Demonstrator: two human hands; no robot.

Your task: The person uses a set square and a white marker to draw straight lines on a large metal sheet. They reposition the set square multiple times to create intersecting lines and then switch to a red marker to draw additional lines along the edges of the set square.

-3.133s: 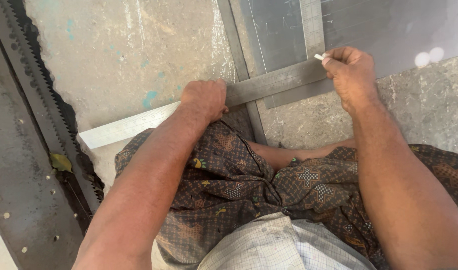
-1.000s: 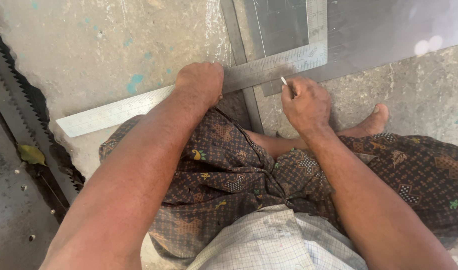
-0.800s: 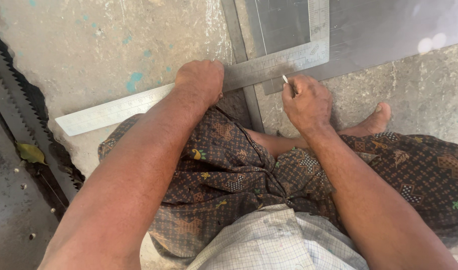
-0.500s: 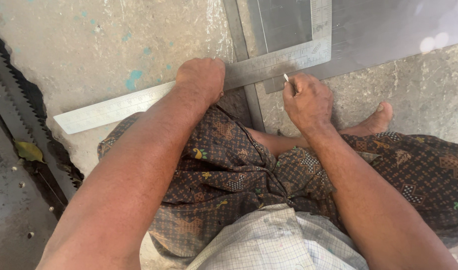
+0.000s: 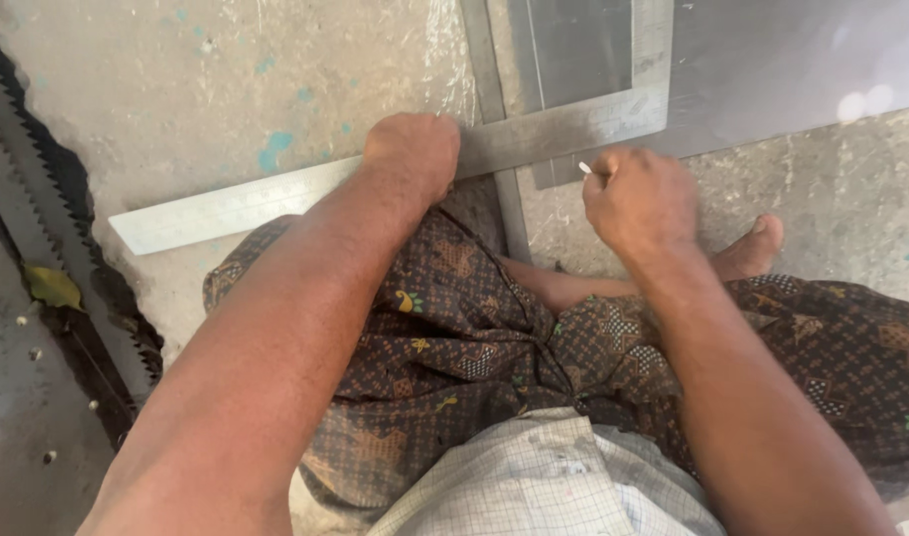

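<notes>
Steel square blade point(image 5: 276, 199) lies across the concrete floor point(image 5: 176, 89), its long axis running from lower left up to the right, where it turns into a shorter arm over the grey metal sheet point(image 5: 772, 60). Left hand point(image 5: 412, 151) presses down flat on the blade's middle. Right hand point(image 5: 638, 199), just below the blade's right stretch, is pinched shut on a thin white marker point(image 5: 585, 168), tip pointing toward the blade's lower edge.

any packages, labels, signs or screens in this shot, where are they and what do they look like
None in view: only a long grey metal square ruler under the left hand, a thin pale marking stick in the right hand, a grey metal sheet and the concrete floor.
</notes>
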